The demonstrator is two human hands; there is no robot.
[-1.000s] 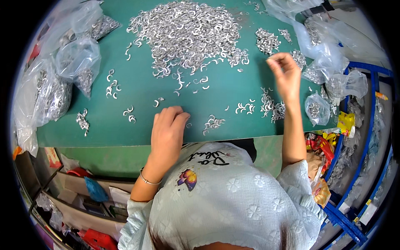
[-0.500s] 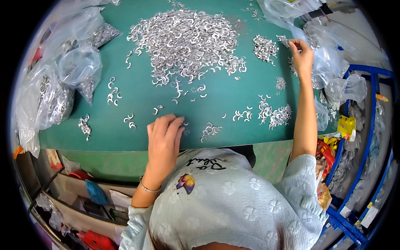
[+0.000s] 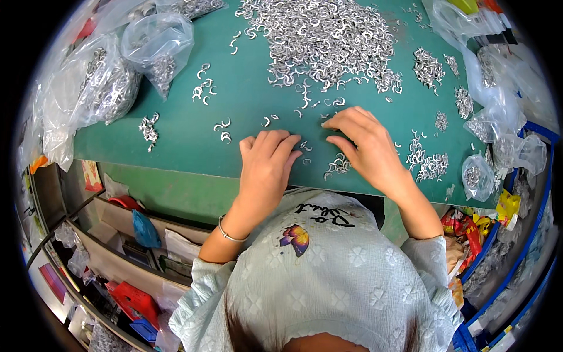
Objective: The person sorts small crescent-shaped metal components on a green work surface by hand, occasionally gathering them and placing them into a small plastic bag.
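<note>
My left hand (image 3: 267, 167) rests at the near edge of the green tabletop (image 3: 187, 144), fingers bent and thumb tip a little apart from the forefinger. Just beyond its fingertips lie a few small curved metal pieces (image 3: 305, 146), silvery and C-shaped. Facing it, my right hand (image 3: 368, 146) hovers with thumb and forefinger parted; nothing shows between them. Below the right thumb sits a small cluster of the same pieces (image 3: 338, 166). Farther back spreads a large heap of curved pieces (image 3: 328, 44).
Clear plastic bags of metal pieces (image 3: 111, 88) crowd the left side. Small piles (image 3: 429, 67) and more bags (image 3: 478, 176) line the right. Past the table's right edge stands a blue rack (image 3: 542, 132); a shelf unit (image 3: 117, 229) is at lower left.
My right hand has come from the small piles at the far right to the near middle, opposite my left hand. The view has shifted, while the left hand stays near the same loose pieces.
</note>
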